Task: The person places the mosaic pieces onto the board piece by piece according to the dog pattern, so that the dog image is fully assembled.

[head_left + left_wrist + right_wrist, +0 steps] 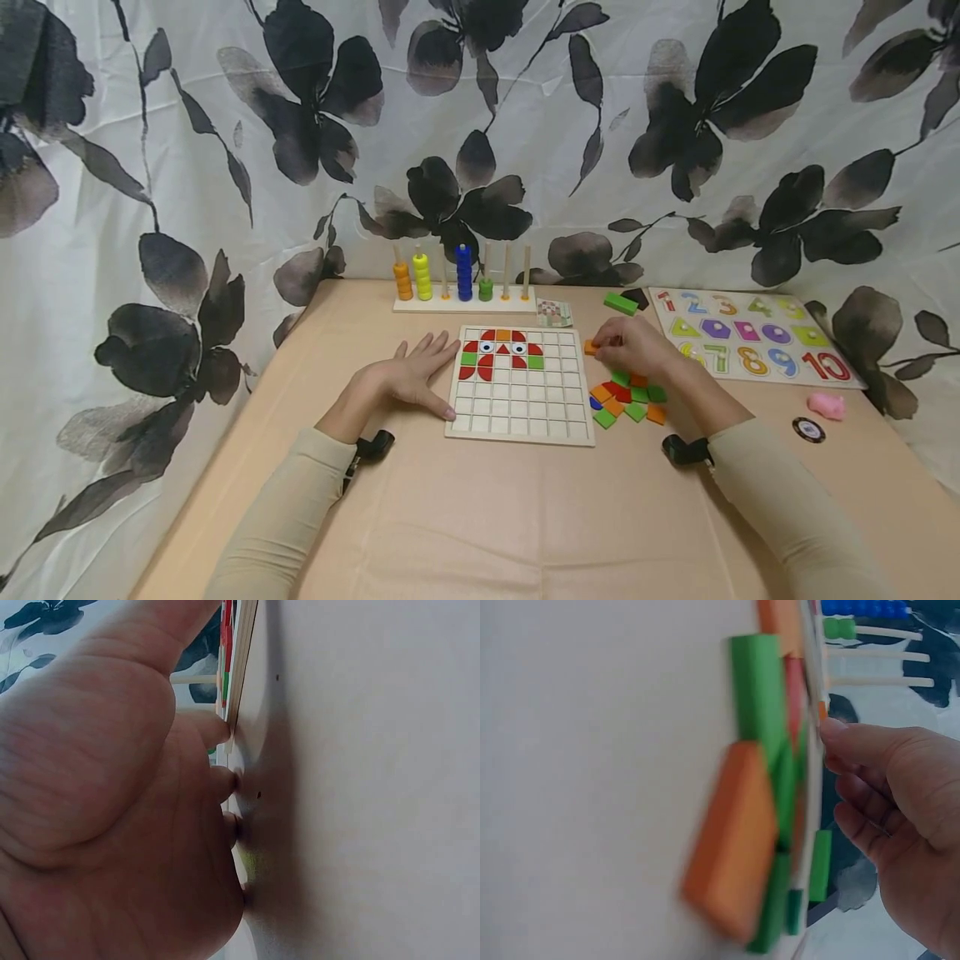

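A white grid board (525,408) lies on the table, its upper left squares filled with red, green, orange and eye-patterned tiles. My left hand (408,379) rests spread at the board's left side, its thumb at the lower left edge. Just off the board's right edge, my right hand (637,346) pinches an orange tile (591,347) between thumb and fingertips; the right wrist view shows only a sliver of that tile (823,710). Below this hand lies a loose pile of green, orange, red and blue tiles (636,412).
Behind the board stands a peg counter (465,306) with coloured beads, a small picture card (553,313) beside it. A green block (621,303) and a black piece lie at the back. To the right are a number board (757,333), a pink pig (827,406) and a round chip (808,430).
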The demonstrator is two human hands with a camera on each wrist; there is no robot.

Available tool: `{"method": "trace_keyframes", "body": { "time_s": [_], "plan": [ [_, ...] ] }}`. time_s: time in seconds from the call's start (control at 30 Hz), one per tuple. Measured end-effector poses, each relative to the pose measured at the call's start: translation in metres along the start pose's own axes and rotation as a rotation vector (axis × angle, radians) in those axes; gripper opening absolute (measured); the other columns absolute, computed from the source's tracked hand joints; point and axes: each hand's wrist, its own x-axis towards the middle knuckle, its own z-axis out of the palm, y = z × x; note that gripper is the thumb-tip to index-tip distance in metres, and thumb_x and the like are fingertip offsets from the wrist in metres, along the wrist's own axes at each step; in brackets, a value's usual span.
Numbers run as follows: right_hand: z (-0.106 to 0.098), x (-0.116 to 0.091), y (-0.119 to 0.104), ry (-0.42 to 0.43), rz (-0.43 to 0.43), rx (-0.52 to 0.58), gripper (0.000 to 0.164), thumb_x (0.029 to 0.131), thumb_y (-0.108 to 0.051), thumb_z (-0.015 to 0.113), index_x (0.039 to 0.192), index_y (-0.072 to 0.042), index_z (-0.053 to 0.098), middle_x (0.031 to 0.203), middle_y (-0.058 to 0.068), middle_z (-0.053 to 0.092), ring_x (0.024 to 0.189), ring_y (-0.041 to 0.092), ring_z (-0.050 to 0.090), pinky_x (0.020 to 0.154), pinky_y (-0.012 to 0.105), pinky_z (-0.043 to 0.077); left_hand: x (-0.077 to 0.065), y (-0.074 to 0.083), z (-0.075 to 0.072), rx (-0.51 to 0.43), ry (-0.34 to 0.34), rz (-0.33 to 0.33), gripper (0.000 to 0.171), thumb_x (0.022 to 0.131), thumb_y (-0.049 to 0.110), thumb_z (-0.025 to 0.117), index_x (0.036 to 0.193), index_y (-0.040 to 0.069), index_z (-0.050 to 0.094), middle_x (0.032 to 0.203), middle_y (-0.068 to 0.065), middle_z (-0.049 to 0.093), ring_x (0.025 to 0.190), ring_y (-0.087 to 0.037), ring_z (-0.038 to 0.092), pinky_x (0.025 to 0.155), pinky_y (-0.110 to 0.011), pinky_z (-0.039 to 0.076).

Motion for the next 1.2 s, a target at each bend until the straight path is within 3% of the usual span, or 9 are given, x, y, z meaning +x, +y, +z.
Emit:
{"method": "trace_keyframes", "body": {
  "time_s": [0.13,0.23,0.5,0.73,1.07,1.2],
  "plan": [
    [-0.004,0.004,-0.018,0.079,-0.011,0.006,0.016,0.089,-0.021,0.071,0.104,-0.019,0.075,0.104,-0.005,0.066,0.085,0.019,0.051,0.071,0.034,0.046,0.000,0.000,0.000,-0.001,0.000,0.000,0.128,0.061,0.080,0.067,0.156,0.024,0.003,0.161,-0.007,-0.009,0.146,-0.030,-0.012,0.111,-0.064,-0.006],
    [-0.003,0.012,-0.039,0.085,-0.099,-0.003,0.015,0.088,-0.020,0.072,0.102,-0.018,0.076,0.104,-0.004,0.068,0.085,0.019,0.051,0.071,0.033,0.045,0.000,0.000,0.000,-0.003,0.002,-0.001,0.128,0.060,0.080,0.067,0.156,0.024,0.003,0.161,-0.006,-0.009,0.147,-0.030,-0.012,0.111,-0.063,-0.006],
    [0.031,0.031,-0.098,-0.111,-0.348,-0.016,0.017,0.083,-0.019,0.076,0.100,-0.017,0.077,0.099,-0.007,0.069,0.094,0.014,0.058,0.082,0.033,0.048,0.001,-0.001,0.001,-0.006,0.002,0.002,0.128,0.060,0.081,0.067,0.156,0.025,0.003,0.161,-0.007,-0.009,0.146,-0.030,-0.012,0.111,-0.064,-0.006],
    [0.059,0.042,-0.122,-0.214,-0.477,-0.092,0.013,0.083,-0.017,0.077,0.095,-0.013,0.077,0.093,-0.004,0.069,0.085,0.013,0.057,0.077,0.030,0.048,0.002,-0.001,0.001,-0.011,0.004,0.008,0.127,0.061,0.080,0.067,0.156,0.023,0.004,0.161,-0.007,-0.008,0.147,-0.030,-0.011,0.111,-0.064,-0.006],
    [0.066,0.046,-0.126,-0.214,-0.418,-0.158,0.009,0.082,-0.015,0.077,0.091,-0.014,0.077,0.089,-0.005,0.070,0.076,0.012,0.055,0.070,0.027,0.046,0.003,-0.002,0.000,-0.003,0.005,0.007,0.128,0.060,0.081,0.066,0.156,0.024,0.004,0.161,-0.007,-0.008,0.147,-0.030,-0.011,0.111,-0.064,-0.006],
    [0.066,0.047,-0.127,-0.234,-0.451,-0.150,0.009,0.082,-0.015,0.077,0.091,-0.012,0.077,0.089,-0.002,0.069,0.077,0.013,0.054,0.070,0.029,0.045,0.004,-0.003,0.001,-0.001,0.001,0.001,0.128,0.060,0.082,0.066,0.156,0.024,0.003,0.161,-0.006,-0.009,0.147,-0.029,-0.012,0.111,-0.064,-0.006]
  ]
}}
